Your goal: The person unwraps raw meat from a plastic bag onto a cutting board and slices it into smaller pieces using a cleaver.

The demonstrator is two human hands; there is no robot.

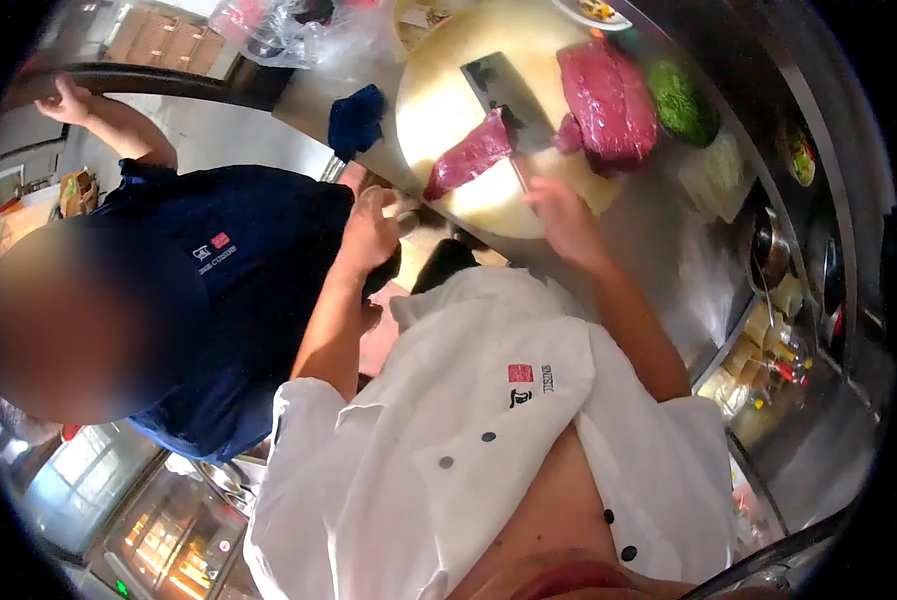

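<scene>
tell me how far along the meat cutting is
Early on, it seems. Done: one strip lies apart from the big chunk, apparently cut off it. In hand: the right hand grips the cleaver, blade by the strip; the left hand is off the board. Left, probably: slicing the strip and chunk, as no pile of slices shows on the board.

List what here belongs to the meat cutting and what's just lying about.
In the job, by the look of it:
- right hand
- cleaver
- board
- meat strip
- meat slab

Apparently lying about:
- blue cloth
- greens
- plastic bag
</scene>
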